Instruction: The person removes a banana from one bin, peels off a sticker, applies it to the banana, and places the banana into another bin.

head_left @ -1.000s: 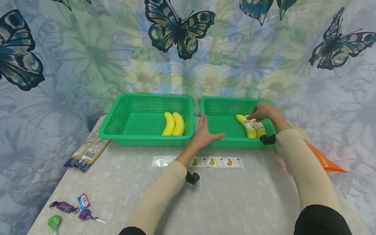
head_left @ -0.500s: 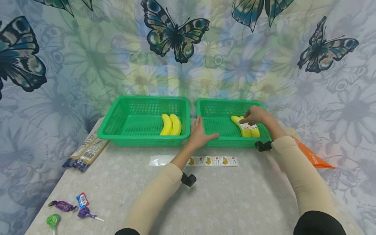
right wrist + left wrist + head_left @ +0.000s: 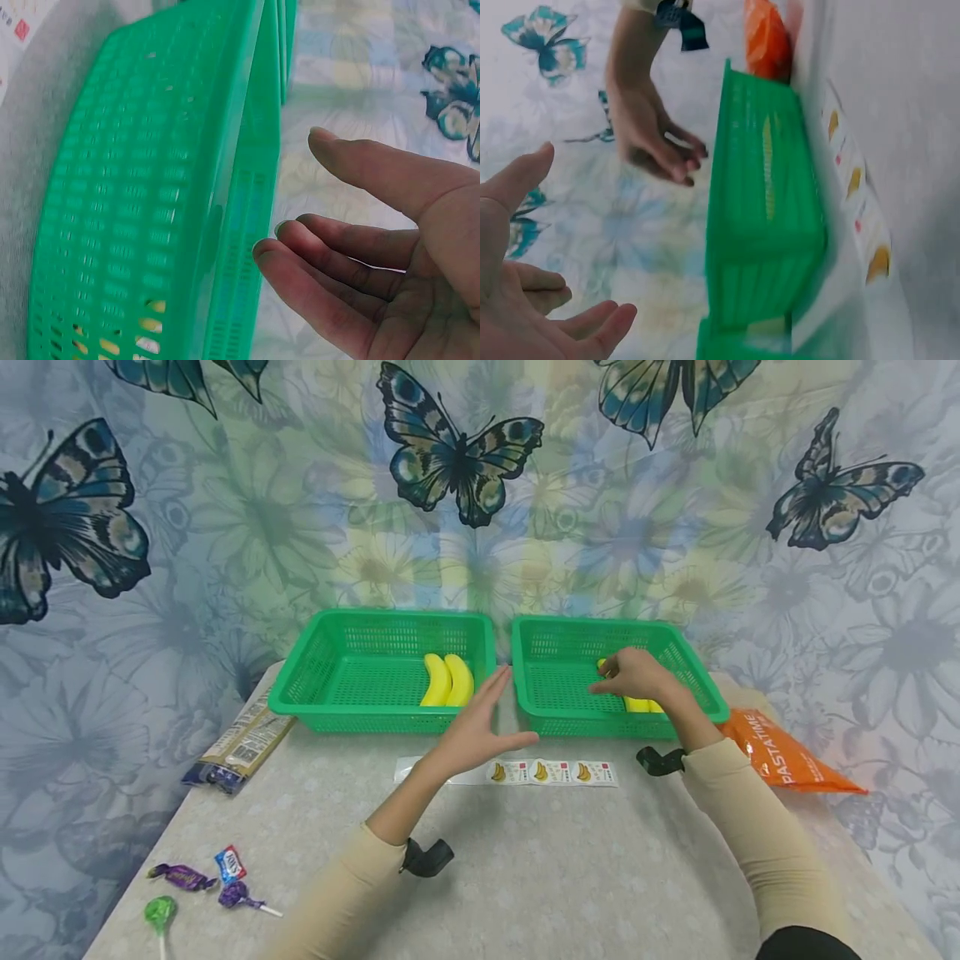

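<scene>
My right hand (image 3: 633, 677) hovers over the right green basket (image 3: 592, 727), partly hiding the yellow bananas (image 3: 637, 704) that lie in it. In the right wrist view its fingers (image 3: 352, 169) are loosely bent and hold nothing, above the basket's rim. My left hand (image 3: 468, 735) is in front of the gap between the two baskets, fingers straight and thumb spread, touching nothing. Two bananas (image 3: 447, 681) lie side by side in the left green basket (image 3: 375, 720). Below the left hand a strip of banana stickers (image 3: 551, 772) lies on the table, partly covered by it.
An orange pasta bag (image 3: 787, 752) lies right of the right basket. A gold-and-navy packet (image 3: 243, 743) lies by the left basket. At the front left are a green lollipop (image 3: 160, 912), a purple lollipop (image 3: 234, 894) and wrapped candies (image 3: 183, 877). A butterfly-patterned cloth (image 3: 300, 527) hangs behind.
My right hand has drawn back from the stickered bananas and now hovers higher and nearer over them. My left hand has moved left and nearer, away from the right basket's edge.
</scene>
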Available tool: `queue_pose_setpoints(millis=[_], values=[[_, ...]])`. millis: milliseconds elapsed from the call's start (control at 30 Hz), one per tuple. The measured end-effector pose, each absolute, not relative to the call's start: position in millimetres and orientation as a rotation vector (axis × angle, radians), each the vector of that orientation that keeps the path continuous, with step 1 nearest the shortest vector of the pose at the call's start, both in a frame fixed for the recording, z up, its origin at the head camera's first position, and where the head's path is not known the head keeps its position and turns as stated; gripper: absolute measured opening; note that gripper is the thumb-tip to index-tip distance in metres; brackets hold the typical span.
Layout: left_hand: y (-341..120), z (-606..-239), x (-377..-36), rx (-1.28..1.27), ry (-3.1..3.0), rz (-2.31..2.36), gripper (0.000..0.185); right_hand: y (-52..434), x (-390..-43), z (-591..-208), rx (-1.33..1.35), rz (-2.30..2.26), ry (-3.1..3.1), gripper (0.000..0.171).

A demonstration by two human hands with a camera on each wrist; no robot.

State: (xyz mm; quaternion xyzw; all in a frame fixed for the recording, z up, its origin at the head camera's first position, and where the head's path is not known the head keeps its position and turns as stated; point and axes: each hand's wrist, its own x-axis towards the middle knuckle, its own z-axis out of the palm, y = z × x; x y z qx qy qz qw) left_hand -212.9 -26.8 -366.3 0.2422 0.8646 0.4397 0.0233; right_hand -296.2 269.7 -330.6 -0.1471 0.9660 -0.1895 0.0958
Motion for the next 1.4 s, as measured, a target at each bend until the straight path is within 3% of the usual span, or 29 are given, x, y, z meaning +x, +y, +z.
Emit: queue_pose_setpoints(millis=[300, 800, 1167, 1400], values=[[-132.6, -358.1, -211.9, 0.772, 2.776, 1.228, 0.099, 250.9, -285.0, -328.7, -0.447, -0.581, 2.839, 0.05], [-278.6, -380.8, -236.3, 0.463, 2.981, 0.894, 0.101, 226.5, -264.1, -325.6, -0.594, -0.544, 2.853, 0.047], [-304.7, -410.6, -282.1, 0.133, 2.879, 0.983, 0.1, 214.0, -243.7, -318.8, -0.636, -0.541, 2.857, 0.047], [-312.9, -416.5, -282.3, 0.091, 2.882, 0.998, 0.104, 199.6, -236.1, -316.5, -0.713, -0.531, 2.858, 0.048]])
